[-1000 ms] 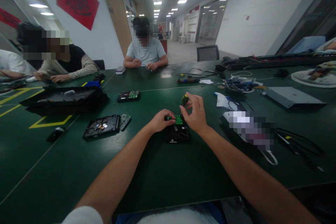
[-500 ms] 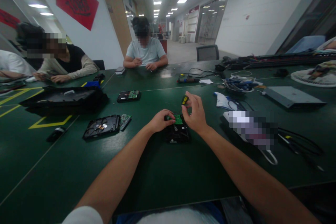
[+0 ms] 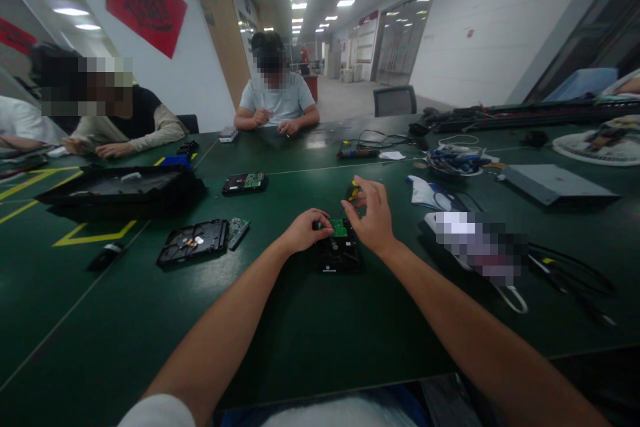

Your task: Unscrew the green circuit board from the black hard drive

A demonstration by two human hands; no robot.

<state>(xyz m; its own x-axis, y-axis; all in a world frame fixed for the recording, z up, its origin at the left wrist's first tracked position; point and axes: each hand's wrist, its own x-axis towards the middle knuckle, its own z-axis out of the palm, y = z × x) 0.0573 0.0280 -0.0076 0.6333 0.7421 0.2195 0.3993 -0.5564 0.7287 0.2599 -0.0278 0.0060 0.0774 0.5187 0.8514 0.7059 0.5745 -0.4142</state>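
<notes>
A black hard drive (image 3: pixel 339 255) with a green circuit board (image 3: pixel 341 227) lies on the green table in front of me. My left hand (image 3: pixel 307 229) is at its left edge, thumb and fingers closed together over the side of the board; what they pinch is hidden. In my right hand (image 3: pixel 371 217) is a small screwdriver (image 3: pixel 354 191) with a yellow-and-black handle, gripped between thumb and fingertips. It stands roughly upright above the far part of the board, and its tip is hard to make out.
To the left lie an opened drive (image 3: pixel 193 242), a loose circuit board (image 3: pixel 239 233), another hard drive (image 3: pixel 244 183) and a black tray (image 3: pixel 120 188). Bundled cables (image 3: pixel 457 159), a grey metal box (image 3: pixel 559 185) and a white pouch-like item (image 3: pixel 453 243) are on the right. Co-workers (image 3: pixel 275 97) sit across.
The screwdriver's handle has turned a little between my right fingertips, and its yellow marks show differently. My left hand and the hard drive stay where they were.
</notes>
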